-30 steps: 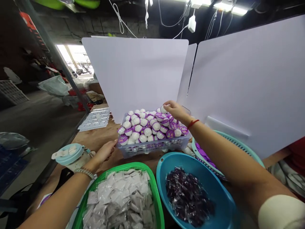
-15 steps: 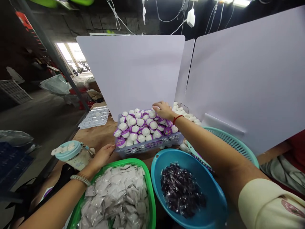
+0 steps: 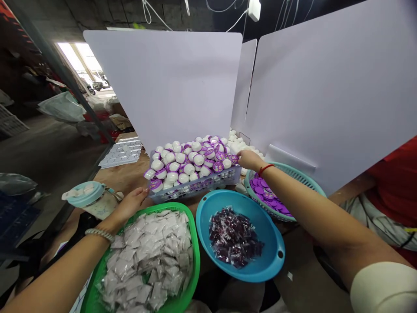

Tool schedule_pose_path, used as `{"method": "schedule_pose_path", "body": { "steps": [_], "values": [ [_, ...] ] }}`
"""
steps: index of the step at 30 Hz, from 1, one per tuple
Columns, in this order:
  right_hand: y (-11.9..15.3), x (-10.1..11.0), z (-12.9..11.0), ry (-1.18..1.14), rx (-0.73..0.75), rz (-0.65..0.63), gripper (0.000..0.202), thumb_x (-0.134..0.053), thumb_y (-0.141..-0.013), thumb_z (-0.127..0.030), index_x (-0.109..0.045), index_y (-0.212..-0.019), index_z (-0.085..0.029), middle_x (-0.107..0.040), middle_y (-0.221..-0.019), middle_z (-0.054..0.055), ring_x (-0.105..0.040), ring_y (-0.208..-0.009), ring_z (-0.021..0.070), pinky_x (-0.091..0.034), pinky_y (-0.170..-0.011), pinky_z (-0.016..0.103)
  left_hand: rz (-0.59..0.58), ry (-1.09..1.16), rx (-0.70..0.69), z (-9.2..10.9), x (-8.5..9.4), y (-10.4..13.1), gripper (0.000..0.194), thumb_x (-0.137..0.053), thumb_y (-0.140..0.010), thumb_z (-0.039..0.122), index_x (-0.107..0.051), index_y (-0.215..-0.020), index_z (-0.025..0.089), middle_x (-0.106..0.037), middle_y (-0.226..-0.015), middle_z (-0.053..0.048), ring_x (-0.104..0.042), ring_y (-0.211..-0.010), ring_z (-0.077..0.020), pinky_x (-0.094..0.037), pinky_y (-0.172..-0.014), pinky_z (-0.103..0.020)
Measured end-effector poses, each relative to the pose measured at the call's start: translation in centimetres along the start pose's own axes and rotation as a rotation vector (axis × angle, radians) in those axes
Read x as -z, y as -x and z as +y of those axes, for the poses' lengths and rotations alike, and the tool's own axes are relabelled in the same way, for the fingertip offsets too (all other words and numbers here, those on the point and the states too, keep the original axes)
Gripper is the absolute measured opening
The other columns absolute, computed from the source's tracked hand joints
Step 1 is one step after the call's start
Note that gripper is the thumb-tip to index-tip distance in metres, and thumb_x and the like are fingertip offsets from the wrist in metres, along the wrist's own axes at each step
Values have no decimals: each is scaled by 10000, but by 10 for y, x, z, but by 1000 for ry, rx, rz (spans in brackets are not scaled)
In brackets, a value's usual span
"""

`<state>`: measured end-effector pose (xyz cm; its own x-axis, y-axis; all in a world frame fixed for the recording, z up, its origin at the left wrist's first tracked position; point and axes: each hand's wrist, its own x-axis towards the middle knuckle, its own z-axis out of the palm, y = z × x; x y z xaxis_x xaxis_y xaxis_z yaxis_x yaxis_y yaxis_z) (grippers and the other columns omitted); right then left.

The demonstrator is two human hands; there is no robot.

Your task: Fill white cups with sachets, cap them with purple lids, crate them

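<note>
A lilac plastic basket [image 3: 195,184] stands on the table, heaped with small white cups [image 3: 184,178] that have purple printed lids. My left hand [image 3: 134,201] has its fingers closed at the basket's left front corner. At the opposite end my right hand [image 3: 250,160] grips the basket's right rim, close to several lidded cups; its fingertips are partly hidden. Nearest to my left forearm is a green basket [image 3: 196,256] full of small pale sachets [image 3: 153,256]. A blue basin [image 3: 270,261] with dark wrapped pieces [image 3: 233,237] sits between my arms.
Beyond my right wrist stands a teal basket [image 3: 301,174] with purple lids [image 3: 265,193]. White cups [image 3: 239,141] are piled behind. White panels [image 3: 169,82] enclose the back and right. A lidded tumbler [image 3: 91,198] is at left, and a person in red [image 3: 397,187] sits at right.
My right hand has come down from the top of the cup pile to the basket's right end, baring the purple lids. My left hand stays at the corner. The view has shifted.
</note>
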<state>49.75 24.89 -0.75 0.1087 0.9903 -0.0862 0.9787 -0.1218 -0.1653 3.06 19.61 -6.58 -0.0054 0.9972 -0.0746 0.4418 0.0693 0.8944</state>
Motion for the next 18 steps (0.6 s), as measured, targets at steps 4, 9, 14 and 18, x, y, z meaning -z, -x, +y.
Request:
{"method": "schedule_pose_path", "body": {
  "steps": [4, 9, 14, 18],
  "values": [
    [7, -8, -5, 6, 24, -30, 316, -666, -1048, -406, -693, -1250, -165, -703, -1277, 105, -697, -1133, 239, -597, -999, 466, 5, 17, 0, -7, 7, 2, 706, -741, -607, 894, -520, -665, 226, -374, -569, 72, -310, -542, -122, -233, -511, -269],
    [7, -13, -1, -39, 16, -29, 347, -660, -1048, -426, -682, -1276, -166, -697, -1293, 109, -691, -1149, 248, -588, -1010, 480, -9, 34, 7, -17, 12, 2, 465, -657, -977, 572, -524, -732, 200, -418, -623, 78, -360, -518, -97, -315, -507, -243],
    [2, -16, 3, -113, 27, 25, 435, -629, -1049, -414, -618, -1414, -177, -687, -1350, 133, -682, -1188, 270, -558, -1042, 492, 3, 25, 38, -18, 9, -3, 394, -641, -1032, 455, -544, -764, 184, -430, -626, 85, -376, -493, -81, -331, -474, -221],
    [6, -26, 4, -153, 60, 79, 585, -546, -1022, -321, -471, -1582, -169, -645, -1458, 203, -660, -1264, 338, -539, -1044, 474, 36, -18, 37, -14, 11, -2, 373, -645, -1028, 460, -586, -794, 176, -487, -655, 69, -437, -527, -94, -395, -519, -237]
  ]
}}
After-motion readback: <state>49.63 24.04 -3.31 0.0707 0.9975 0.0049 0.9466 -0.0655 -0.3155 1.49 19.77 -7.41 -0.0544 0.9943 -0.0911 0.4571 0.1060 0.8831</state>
